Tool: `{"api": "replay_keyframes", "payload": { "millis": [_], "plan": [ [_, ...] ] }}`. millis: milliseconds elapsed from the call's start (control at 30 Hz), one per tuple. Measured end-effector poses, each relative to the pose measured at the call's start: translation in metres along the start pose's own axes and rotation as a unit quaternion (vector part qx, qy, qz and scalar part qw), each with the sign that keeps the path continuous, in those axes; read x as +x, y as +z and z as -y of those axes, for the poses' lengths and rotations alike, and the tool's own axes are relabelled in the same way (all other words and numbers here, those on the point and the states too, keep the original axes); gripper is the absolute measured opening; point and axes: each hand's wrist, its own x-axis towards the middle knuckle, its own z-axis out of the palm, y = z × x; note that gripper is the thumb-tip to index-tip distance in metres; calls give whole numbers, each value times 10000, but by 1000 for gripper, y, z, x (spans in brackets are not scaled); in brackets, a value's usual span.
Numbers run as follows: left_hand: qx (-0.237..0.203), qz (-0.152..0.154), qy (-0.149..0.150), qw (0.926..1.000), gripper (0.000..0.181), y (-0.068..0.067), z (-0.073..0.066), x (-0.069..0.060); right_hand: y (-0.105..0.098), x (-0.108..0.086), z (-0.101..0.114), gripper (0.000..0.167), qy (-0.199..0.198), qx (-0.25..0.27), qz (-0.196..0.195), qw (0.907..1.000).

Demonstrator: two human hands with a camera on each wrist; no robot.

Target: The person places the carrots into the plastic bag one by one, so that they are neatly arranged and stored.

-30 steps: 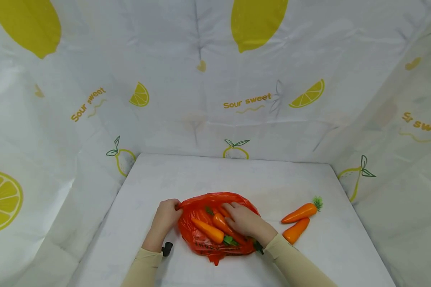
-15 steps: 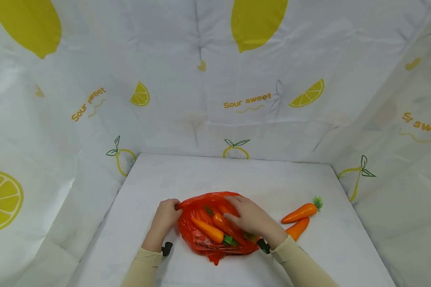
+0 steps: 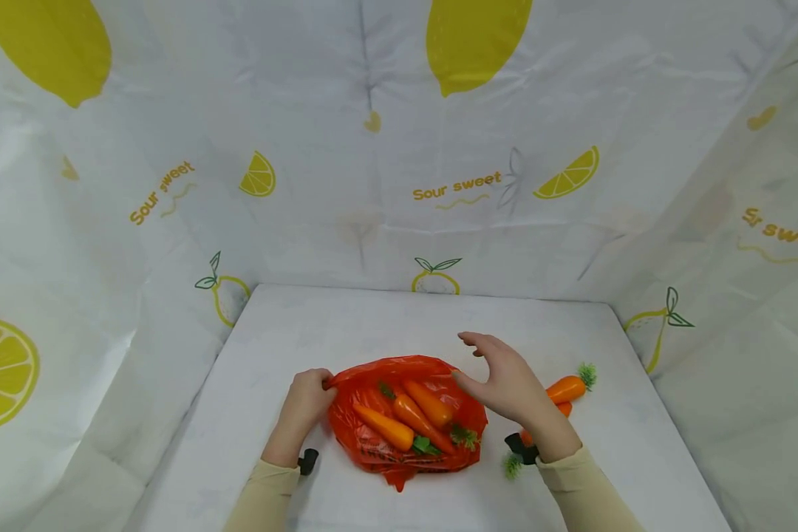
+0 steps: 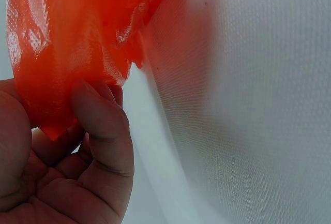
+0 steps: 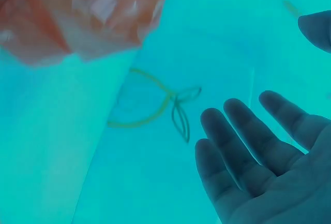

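Note:
A red plastic bag lies on the table with its mouth spread, several orange carrots inside it. The left hand pinches the bag's left rim; in the left wrist view the fingers of that hand hold the red plastic against the thumb. At the bag's right edge, the right hand is raised with fingers spread and holds nothing. The right wrist view shows the right hand palm side, fingers apart, with the bag at upper left.
To the right of the bag, two carrots lie on the white table, partly covered by the right arm. Green leafy tops show beneath the right wrist. A white sheet with lemon prints stands around the table.
The right hand has come out of the bag and moved right and up, uncovering a carrot in the bag and its green top. The left hand has kept its place on the rim.

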Motion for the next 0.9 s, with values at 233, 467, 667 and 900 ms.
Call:
{"api": "replay_keyframes", "payload": {
  "millis": [233, 467, 667, 900],
  "plan": [
    [24, -20, 13, 10000, 11, 0, 1, 0, -28, -15, -30, 70, 495, -31, -483, 9976],
    [-8, -21, 2, 10000, 10, 0, 2, 0, -44, -33, -55, 73, 1331, -175, -605, 9891],
    [1, -14, -14, 10000, 9, 0, 3, 0, -41, -49, -84, 75, 1826, -569, -605, 9797],
    [16, -65, 52, 10000, 10, 3, 3, 0, -31, -62, -111, 78, 2640, -617, -397, 9617]
  ]
}}
